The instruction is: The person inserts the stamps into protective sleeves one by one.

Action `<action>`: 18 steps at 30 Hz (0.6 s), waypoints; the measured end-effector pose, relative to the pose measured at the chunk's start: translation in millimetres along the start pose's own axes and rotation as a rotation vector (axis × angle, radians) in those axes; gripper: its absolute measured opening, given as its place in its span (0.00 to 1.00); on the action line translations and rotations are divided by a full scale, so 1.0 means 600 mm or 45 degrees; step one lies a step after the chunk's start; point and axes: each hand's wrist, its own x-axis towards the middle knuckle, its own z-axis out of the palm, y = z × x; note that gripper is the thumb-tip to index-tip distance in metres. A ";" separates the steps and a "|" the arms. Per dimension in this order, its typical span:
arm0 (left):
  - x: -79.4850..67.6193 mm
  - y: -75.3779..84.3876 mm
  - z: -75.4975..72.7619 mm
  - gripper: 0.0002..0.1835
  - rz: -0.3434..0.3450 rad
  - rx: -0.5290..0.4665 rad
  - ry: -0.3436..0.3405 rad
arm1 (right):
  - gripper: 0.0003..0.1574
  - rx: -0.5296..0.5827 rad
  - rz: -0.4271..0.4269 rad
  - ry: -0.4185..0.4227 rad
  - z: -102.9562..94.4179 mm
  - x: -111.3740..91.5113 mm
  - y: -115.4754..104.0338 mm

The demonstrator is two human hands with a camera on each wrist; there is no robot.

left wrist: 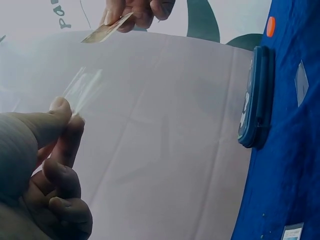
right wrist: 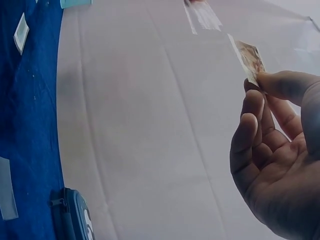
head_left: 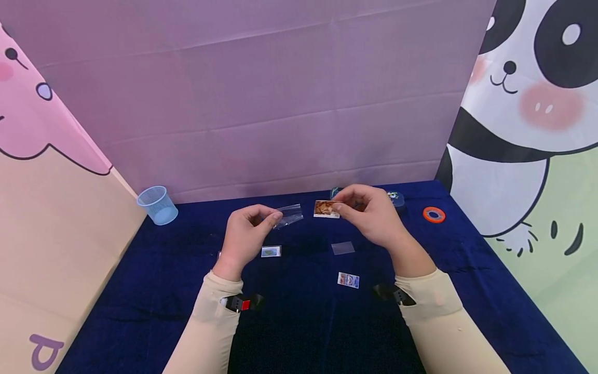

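Between thumb and forefinger, my left hand (head_left: pixel 247 234) pinches a clear plastic sleeve (head_left: pixel 290 215), which reaches out to the right of the fingers. My right hand (head_left: pixel 371 215) pinches a small card (head_left: pixel 325 209) with a brown picture by its right end. Card and sleeve are raised above the table, facing each other with a gap between them. In the left wrist view the sleeve (left wrist: pixel 84 89) looks see-through and shiny. The right wrist view shows the card (right wrist: pixel 249 57) tilted, its picture side partly visible.
On the dark blue cloth (head_left: pixel 289 332) lie a card (head_left: pixel 271 251), another card (head_left: pixel 348 280) and a clear sleeve (head_left: pixel 343 248). A blue zipped case (left wrist: pixel 257 97) stands behind my right hand. An orange tape roll (head_left: pixel 434 214) is at right, a blue mesh basket (head_left: pixel 158 205) at far left.
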 end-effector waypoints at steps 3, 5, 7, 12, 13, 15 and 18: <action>0.000 0.001 0.001 0.07 -0.019 -0.021 -0.012 | 0.06 0.019 -0.013 0.003 0.006 0.001 0.000; 0.001 0.000 0.003 0.08 -0.028 -0.039 -0.025 | 0.06 0.028 -0.020 0.002 0.010 0.001 0.001; 0.001 0.000 0.003 0.08 -0.039 -0.054 -0.040 | 0.06 0.034 -0.023 0.002 0.015 0.001 0.003; -0.001 0.001 0.003 0.09 -0.054 -0.049 -0.071 | 0.06 0.060 0.006 0.002 0.025 0.003 0.011; -0.001 0.002 0.003 0.09 -0.056 -0.045 -0.073 | 0.07 0.060 0.014 0.000 0.026 0.003 0.013; -0.002 0.003 0.002 0.08 -0.057 -0.043 -0.078 | 0.07 0.055 0.028 -0.005 0.029 0.005 0.017; -0.003 0.003 0.002 0.08 -0.060 -0.048 -0.082 | 0.06 0.037 0.041 -0.007 0.031 0.005 0.019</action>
